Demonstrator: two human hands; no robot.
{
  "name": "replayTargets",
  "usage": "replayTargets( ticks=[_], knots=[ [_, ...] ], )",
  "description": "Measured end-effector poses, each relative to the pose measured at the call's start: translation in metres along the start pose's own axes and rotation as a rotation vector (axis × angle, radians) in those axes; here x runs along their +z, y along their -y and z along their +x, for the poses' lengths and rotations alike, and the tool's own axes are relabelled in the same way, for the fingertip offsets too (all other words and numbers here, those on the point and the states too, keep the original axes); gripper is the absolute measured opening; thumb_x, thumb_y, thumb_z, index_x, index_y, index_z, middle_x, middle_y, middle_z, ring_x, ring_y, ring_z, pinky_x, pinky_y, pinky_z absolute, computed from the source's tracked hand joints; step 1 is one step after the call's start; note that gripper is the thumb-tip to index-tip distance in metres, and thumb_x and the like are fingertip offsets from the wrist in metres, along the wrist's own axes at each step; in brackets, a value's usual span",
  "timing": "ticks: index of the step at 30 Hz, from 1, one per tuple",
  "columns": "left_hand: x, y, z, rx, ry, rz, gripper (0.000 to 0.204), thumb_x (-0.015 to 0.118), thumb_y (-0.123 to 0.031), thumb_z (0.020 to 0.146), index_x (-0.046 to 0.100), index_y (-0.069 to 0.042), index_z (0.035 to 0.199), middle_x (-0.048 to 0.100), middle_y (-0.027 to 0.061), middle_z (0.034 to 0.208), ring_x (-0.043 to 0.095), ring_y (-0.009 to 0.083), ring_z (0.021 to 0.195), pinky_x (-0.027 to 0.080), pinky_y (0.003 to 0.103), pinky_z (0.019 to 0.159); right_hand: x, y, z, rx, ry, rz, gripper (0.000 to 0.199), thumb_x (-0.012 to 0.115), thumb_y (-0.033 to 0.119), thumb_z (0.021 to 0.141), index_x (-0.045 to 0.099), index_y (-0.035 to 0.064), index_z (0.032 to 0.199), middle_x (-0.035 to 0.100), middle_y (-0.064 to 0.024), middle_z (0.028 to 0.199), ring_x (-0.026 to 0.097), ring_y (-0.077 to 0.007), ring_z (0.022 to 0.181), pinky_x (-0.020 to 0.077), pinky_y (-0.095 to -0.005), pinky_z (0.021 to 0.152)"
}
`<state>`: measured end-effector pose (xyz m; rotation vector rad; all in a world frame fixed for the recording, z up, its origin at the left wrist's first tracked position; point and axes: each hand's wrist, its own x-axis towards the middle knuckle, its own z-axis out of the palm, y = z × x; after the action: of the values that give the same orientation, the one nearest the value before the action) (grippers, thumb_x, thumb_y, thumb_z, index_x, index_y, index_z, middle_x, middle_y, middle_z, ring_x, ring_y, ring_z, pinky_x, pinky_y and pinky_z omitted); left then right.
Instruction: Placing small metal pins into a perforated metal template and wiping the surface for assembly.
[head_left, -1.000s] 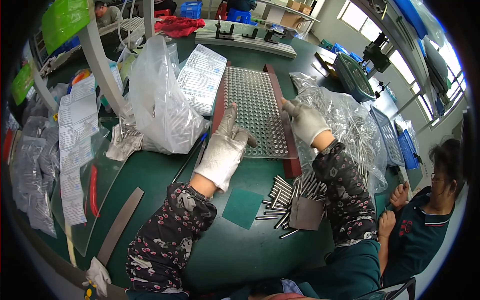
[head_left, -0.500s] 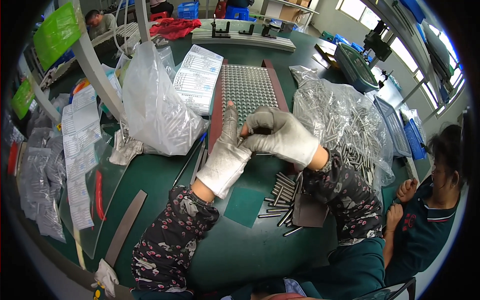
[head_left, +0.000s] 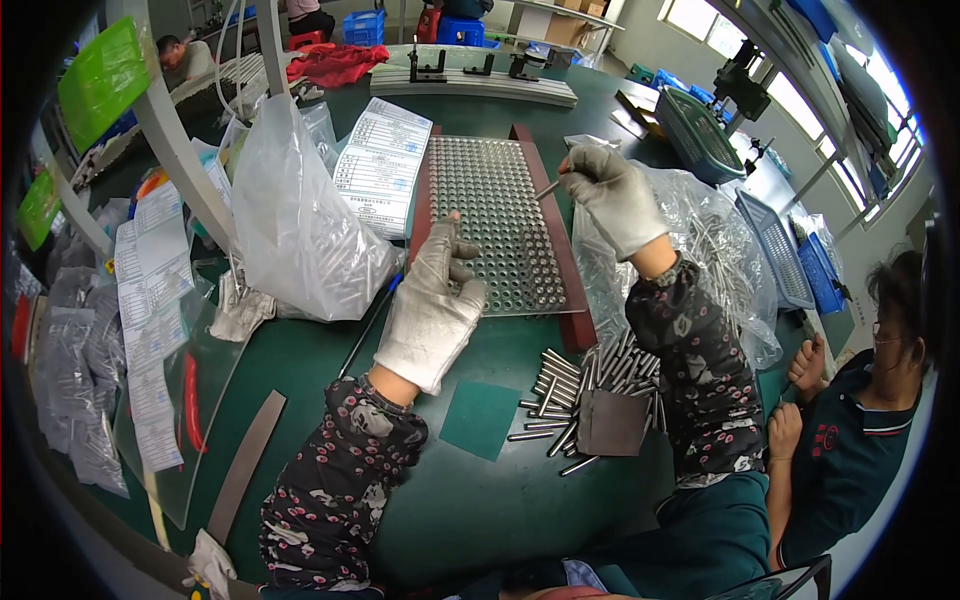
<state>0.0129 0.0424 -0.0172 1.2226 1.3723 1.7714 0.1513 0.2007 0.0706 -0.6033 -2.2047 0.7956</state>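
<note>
Pinching a metal pin (head_left: 547, 191) that is jutting left from the narrowed fingertips (head_left: 573, 178) of our right hand (head_left: 615, 203), we are judging it light, stiff and slippery, best held near one end, while our left hand (head_left: 427, 315) is hanging half-curled, contents unclear.

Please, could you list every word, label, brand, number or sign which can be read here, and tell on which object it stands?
I can read none clearly, so nothing is quoted.
White sheet left of the holed plate: fine print, too small to read.
Long paper strip at left: printed rows, too small.
Red emblem on the co-worker's shirt: too small.
</note>
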Motion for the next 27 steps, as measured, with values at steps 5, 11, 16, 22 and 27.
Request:
replayTargets(
  ticks=[5, 11, 16, 22, 27],
  knots=[
    [-0.001, -0.004, 0.002, 0.328, -0.098, 0.618, 0.042, 0.055, 0.001, 0.068, 0.053, -0.005, 0.110, 0.060, 0.0108, 0.092, 0.057, 0.0241, 0.083, 0.047, 0.031, 0.074, -0.001, -0.025, 0.000, 0.003, -0.003, -0.642, 0.012, 0.057, 0.017, 0.077, 0.059, 0.0099, 0.086, 0.062, -0.0115, 0.083, 0.059, -0.0318, 0.078, 0.0468, -0.0407, 0.068],
    [-0.002, -0.012, 0.000, 0.338, -0.037, 0.811, 0.040, 0.058, -0.001, 0.066, 0.057, -0.006, 0.106, 0.062, 0.0123, 0.095, 0.057, 0.0286, 0.087, 0.047, 0.035, 0.077, 0.007, -0.047, 0.004, 0.029, 0.062, -0.628, 0.013, 0.056, 0.017, 0.077, 0.060, 0.0102, 0.087, 0.061, -0.0114, 0.082, 0.059, -0.0312, 0.079, 0.0466, -0.0405, 0.070],
    [-0.002, -0.010, -0.002, 0.355, -0.040, 0.797, 0.038, 0.059, -0.002, 0.066, 0.057, -0.007, 0.104, 0.062, 0.0116, 0.095, 0.057, 0.0286, 0.087, 0.047, 0.035, 0.078, 0.008, -0.040, 0.004, 0.007, 0.113, -0.739, 0.013, 0.055, 0.015, 0.077, 0.061, 0.0104, 0.087, 0.060, -0.0110, 0.082, 0.058, -0.0306, 0.081, 0.0462, -0.0399, 0.072],
    [-0.002, -0.015, -0.005, 0.323, -0.008, 0.923, 0.039, 0.059, -0.002, 0.065, 0.057, -0.008, 0.104, 0.061, 0.0098, 0.098, 0.056, 0.0273, 0.093, 0.046, 0.036, 0.080, 0.008, -0.043, 0.002, -0.116, 0.160, -0.621, 0.011, 0.056, 0.015, 0.076, 0.062, 0.0106, 0.084, 0.061, -0.0093, 0.082, 0.058, -0.0294, 0.083, 0.0464, -0.0393, 0.073],
    [0.000, -0.007, 0.000, 0.379, 0.059, 1.128, 0.033, 0.059, -0.010, 0.070, 0.059, -0.010, 0.103, 0.057, 0.0056, 0.113, 0.051, 0.0262, 0.106, 0.040, 0.040, 0.087, 0.018, -0.061, 0.005, -0.117, 0.273, -0.872, 0.018, 0.054, 0.015, 0.076, 0.065, 0.0124, 0.089, 0.062, -0.0101, 0.089, 0.059, -0.0286, 0.086, 0.0468, -0.0384, 0.076]
  ],
)
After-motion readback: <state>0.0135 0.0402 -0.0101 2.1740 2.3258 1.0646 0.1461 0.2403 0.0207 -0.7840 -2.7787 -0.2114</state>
